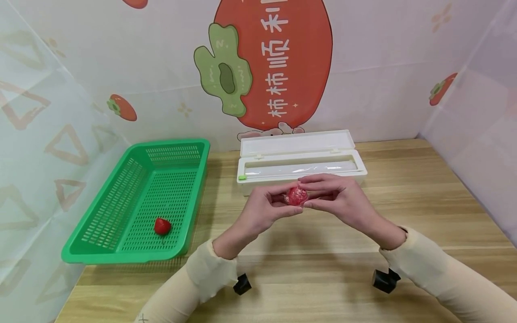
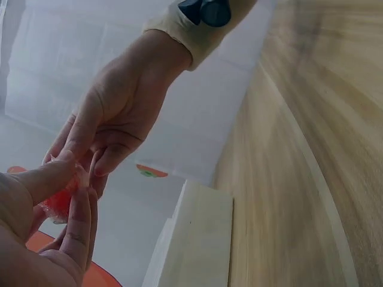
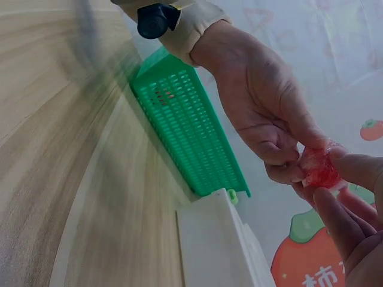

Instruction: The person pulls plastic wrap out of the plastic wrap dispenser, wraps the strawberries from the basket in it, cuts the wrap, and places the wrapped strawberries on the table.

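Observation:
Both hands hold a small red fruit wrapped in crinkled cling film (image 1: pixel 296 196) above the table. The left hand (image 1: pixel 262 206) pinches it from the left between thumb and fingers, and the right hand (image 1: pixel 337 193) grips it from the right. In the left wrist view, the film-wrapped fruit (image 2: pixel 60 200) is partly hidden behind the fingers. Shiny folds of film show on the fruit (image 3: pixel 320 167) in the right wrist view. Just beyond the hands stands a white cling film dispenser (image 1: pixel 303 172) with its lid raised and a film roll inside.
On the left sits a green plastic basket (image 1: pixel 195 211) with slotted walls. One red strawberry-like fruit (image 1: pixel 162 226) lies in it, near the front. Printed white cloth (image 1: pixel 161 67) walls the wooden table (image 1: pixel 404 202) at the back and sides.

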Available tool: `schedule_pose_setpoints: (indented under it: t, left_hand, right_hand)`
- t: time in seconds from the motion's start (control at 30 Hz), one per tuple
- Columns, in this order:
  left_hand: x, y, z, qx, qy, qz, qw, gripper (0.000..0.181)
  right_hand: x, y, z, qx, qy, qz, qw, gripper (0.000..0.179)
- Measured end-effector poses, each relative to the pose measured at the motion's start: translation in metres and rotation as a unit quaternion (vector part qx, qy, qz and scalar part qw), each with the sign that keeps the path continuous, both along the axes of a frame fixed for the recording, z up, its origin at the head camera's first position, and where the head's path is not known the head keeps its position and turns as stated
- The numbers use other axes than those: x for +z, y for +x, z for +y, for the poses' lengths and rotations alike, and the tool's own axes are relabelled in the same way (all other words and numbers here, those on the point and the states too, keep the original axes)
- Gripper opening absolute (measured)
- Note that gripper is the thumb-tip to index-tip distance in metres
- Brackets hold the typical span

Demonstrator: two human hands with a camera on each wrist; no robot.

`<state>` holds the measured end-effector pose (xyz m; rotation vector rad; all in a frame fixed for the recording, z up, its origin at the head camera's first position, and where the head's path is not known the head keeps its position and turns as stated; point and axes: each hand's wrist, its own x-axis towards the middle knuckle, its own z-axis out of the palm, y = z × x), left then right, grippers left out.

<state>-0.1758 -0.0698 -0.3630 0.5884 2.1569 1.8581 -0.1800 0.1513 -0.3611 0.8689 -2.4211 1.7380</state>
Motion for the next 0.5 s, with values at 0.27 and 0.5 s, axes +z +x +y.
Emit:
schedule_pose_setpoints:
  t: [0.27,0.5]
  left_hand:
    - [-0.0009,-0.0013,-0.0001,-0.032,0.020,-0.011,0.9992,0.052]
    - [-0.0036,-0.0015,0.0038,-0.005,0.000,-0.009,0.9999,0.056]
  right_hand:
    - [-0.0015,0.0014,-0.0001,0.004,-0.032,-0.024,0.9992,0.042]
    - [-0.0041,0.0014,-0.0029,-0.026,-0.041,-0.033,0.9983,0.039]
